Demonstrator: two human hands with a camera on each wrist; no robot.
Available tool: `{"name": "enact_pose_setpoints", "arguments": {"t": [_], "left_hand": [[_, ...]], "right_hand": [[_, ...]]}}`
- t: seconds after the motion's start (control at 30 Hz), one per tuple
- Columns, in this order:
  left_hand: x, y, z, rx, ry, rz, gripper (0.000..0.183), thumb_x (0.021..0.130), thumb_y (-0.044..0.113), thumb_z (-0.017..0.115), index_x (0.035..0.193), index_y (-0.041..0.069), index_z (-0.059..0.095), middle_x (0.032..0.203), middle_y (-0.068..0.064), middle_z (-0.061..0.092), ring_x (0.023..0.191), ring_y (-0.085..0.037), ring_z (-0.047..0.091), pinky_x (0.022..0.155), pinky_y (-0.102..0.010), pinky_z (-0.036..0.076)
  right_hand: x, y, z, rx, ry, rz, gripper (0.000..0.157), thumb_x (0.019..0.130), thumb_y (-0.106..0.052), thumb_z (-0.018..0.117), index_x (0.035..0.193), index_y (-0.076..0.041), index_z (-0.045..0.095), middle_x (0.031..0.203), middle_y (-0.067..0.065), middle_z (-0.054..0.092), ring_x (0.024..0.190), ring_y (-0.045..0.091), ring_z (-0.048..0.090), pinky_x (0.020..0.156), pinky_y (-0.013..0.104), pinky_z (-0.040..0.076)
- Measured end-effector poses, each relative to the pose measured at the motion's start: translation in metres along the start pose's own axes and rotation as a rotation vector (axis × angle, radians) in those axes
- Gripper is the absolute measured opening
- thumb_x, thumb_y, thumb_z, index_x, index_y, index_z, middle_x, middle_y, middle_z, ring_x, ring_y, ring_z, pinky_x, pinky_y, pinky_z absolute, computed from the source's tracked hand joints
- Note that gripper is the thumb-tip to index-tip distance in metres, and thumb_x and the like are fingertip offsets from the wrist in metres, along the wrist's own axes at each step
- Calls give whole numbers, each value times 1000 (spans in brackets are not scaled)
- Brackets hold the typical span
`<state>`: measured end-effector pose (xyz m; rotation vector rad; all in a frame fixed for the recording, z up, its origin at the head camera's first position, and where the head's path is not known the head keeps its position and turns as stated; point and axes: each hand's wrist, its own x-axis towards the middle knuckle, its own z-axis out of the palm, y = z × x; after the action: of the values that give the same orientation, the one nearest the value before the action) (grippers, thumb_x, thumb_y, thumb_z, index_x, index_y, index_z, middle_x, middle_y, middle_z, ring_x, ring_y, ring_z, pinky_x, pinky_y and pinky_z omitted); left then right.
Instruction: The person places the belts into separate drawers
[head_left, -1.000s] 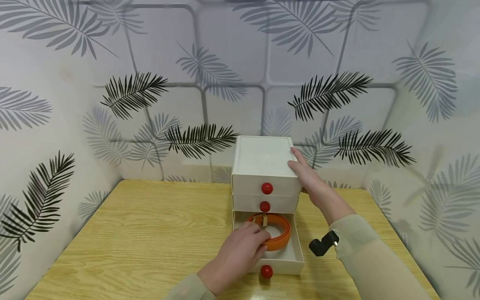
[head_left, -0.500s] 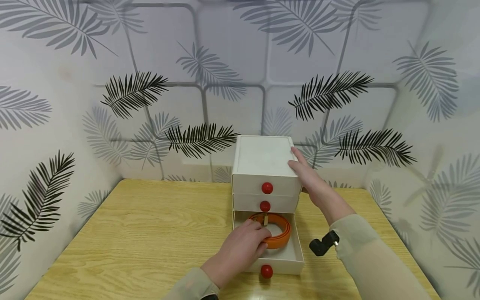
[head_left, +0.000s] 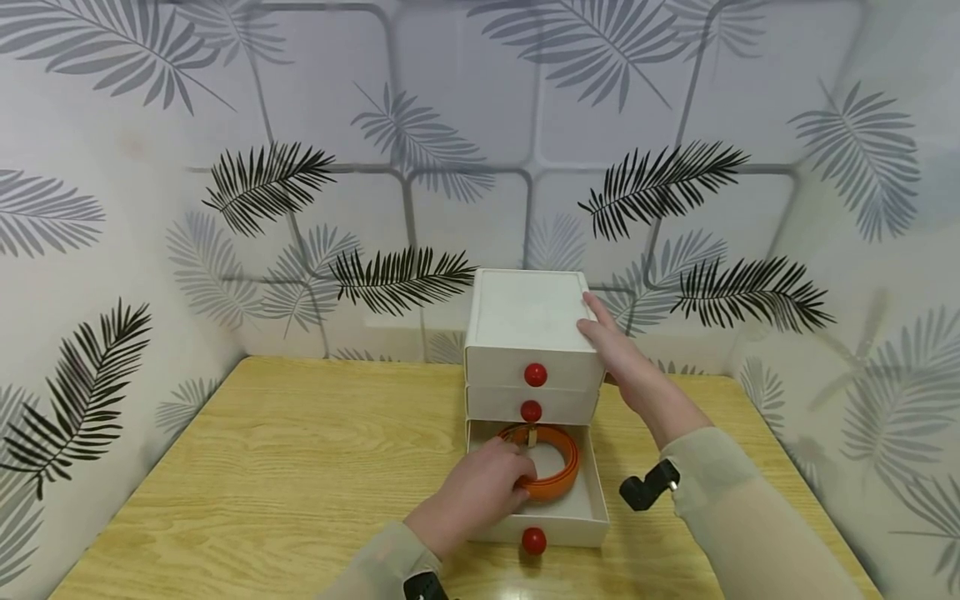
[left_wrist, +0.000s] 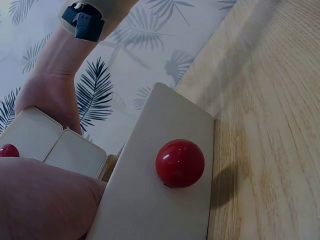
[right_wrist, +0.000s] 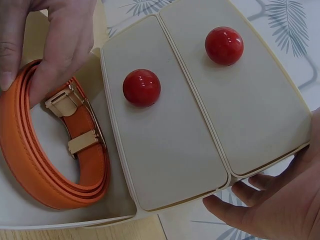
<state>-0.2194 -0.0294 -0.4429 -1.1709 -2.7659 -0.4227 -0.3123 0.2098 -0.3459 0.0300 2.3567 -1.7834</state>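
A coiled orange belt [head_left: 564, 482] with a gold buckle [right_wrist: 65, 101] lies in the pulled-out bottom drawer [head_left: 573, 532] of a white drawer unit [head_left: 528, 310]. My left hand [head_left: 480, 485] reaches into that drawer and pinches the left side of the coil. In the right wrist view its thumb is outside the belt [right_wrist: 20, 145] and its fingers are inside the loop. My right hand [head_left: 628, 367] rests against the right side of the unit, fingers extended along the top edge. The left wrist view shows the drawer's red knob [left_wrist: 180, 163]; the belt is hidden there.
Two upper drawers with red knobs [head_left: 535, 375] are closed above the belt. The unit stands on a wooden table [head_left: 315, 467], near its back edge. Leaf-patterned walls [head_left: 465, 108] surround the table at the back and sides.
The left hand has shifted slightly within the drawer, still at the belt's left side, and more of its wrist strap shows. The right hand and drawer unit have stayed in place.
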Motion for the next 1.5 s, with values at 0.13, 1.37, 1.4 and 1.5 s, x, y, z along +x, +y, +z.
{"name": "enact_pose_setpoints", "arguments": {"t": [0.13, 1.37, 1.4, 1.5], "left_hand": [[2, -1, -1, -8, -30, -7, 11, 91, 12, 91, 95, 18, 83, 93, 10, 73, 92, -12, 65, 90, -27, 54], [9, -3, -1, 3, -145, -39, 15, 86, 10, 93, 94, 20, 84, 91, 10, 72, 90, -11, 61, 89, -28, 54], [9, -3, 0, 6, -145, -40, 16, 86, 11, 94, 95, 20, 84, 93, 10, 73, 91, -11, 62, 89, -28, 54], [8, -4, 0, 6, -146, -39, 18, 87, 12, 94, 101, 20, 85, 98, 9, 75, 95, -11, 65, 91, -28, 55]], "right_hand": [[-2, -2, 0, -4, 0, -3, 70, 118, -40, 35, 177, -44, -4, 185, 6, -11, 168, 39, 1, 130, 72, 16], [-4, 0, 1, -24, 11, -7, 70, 118, -43, 34, 176, -45, -5, 185, 6, -12, 168, 41, -2, 128, 76, 15], [-4, 0, 1, -24, 11, -9, 70, 118, -43, 34, 176, -45, -4, 185, 6, -12, 168, 41, -2, 128, 76, 15], [-3, 0, 1, -26, 9, -10, 70, 118, -43, 34, 176, -46, -5, 185, 5, -13, 168, 41, -3, 128, 76, 15]]}}
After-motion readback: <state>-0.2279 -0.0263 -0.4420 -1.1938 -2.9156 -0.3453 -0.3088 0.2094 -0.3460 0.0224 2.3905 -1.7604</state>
